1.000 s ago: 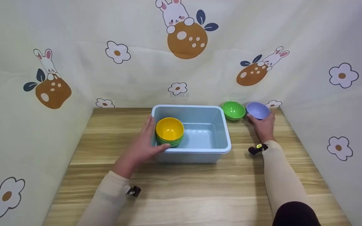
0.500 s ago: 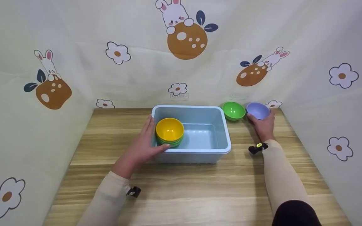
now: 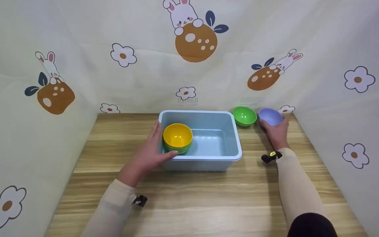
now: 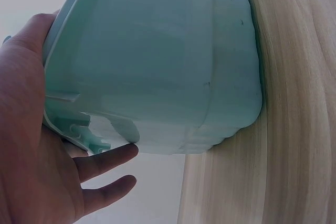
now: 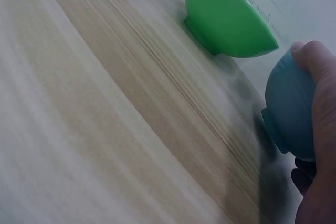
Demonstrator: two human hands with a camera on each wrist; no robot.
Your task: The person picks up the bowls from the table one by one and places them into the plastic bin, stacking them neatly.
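My left hand [image 3: 146,151] rests at the near left corner of a light blue plastic bin [image 3: 209,158]. Its thumb lies over the front rim and its fingers stretch along the left side. In the left wrist view, straight fingers [image 4: 107,162] spread beside the bin's outer wall. Inside, at the left, a yellow bowl [image 3: 178,135] tops a stack of green bowls [image 3: 183,150]. At the back right, my right hand [image 3: 277,133] grips a purple bowl [image 3: 270,116] by its near side; it looks bluish in the right wrist view. Whether its foot touches the table is unclear.
Between the bin and the purple bowl, a green bowl [image 3: 244,116] stands against the back wall. Printed cloth walls [image 3: 143,85] enclose the wooden table [image 3: 202,200] at the back and both sides.
My right hand and the purple bowl have shifted very slightly to the right and toward me. The left hand, bin and other bowls have stayed put.
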